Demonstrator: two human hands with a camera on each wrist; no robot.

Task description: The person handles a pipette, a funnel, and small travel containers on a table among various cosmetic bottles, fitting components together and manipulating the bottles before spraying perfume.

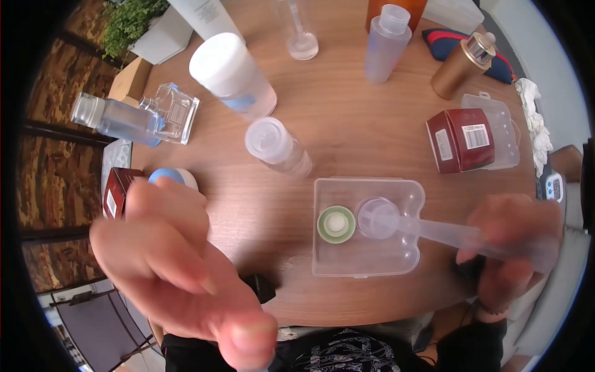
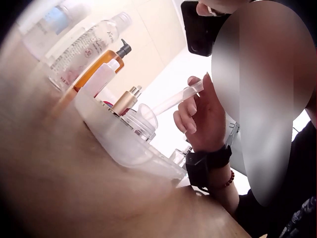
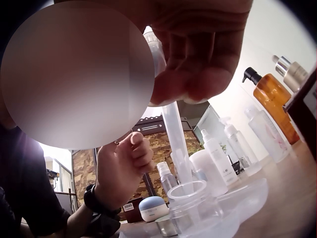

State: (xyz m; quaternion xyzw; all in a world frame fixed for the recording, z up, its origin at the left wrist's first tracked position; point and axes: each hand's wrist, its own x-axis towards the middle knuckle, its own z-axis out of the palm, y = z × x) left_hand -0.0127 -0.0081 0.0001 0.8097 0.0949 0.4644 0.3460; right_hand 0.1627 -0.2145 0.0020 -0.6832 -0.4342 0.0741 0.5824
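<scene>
Left to right across the head view: the left hand (image 1: 180, 266) is being held raised above the near left part of the wooden table (image 1: 359, 130), close to the camera and blurred; its fingers are being kept loosely curled, nothing is seen between them, and in the right wrist view (image 3: 121, 168) the same loose curl is shown with no object in it. A blue-lidded jar (image 1: 170, 177) is being partly hidden behind this hand, apart from it. Towards the middle, a clear plastic tray (image 1: 365, 263) is lying flat on the table, with a green-rimmed cap (image 1: 336, 224) resting in its left recess. Just beside that cap, the small funnel-like mouth of a clear plastic tube (image 1: 396, 222) is being lowered over a neighbouring recess; whether it is touching the tray cannot be told. At the right, the right hand (image 1: 511, 245) is gripping the far end of this tube, fingers and thumb being closed round it. As a judgement, the work is being taken as partly done: the tube is already being held at the tray, while the bottles standing further back are being left untouched
</scene>
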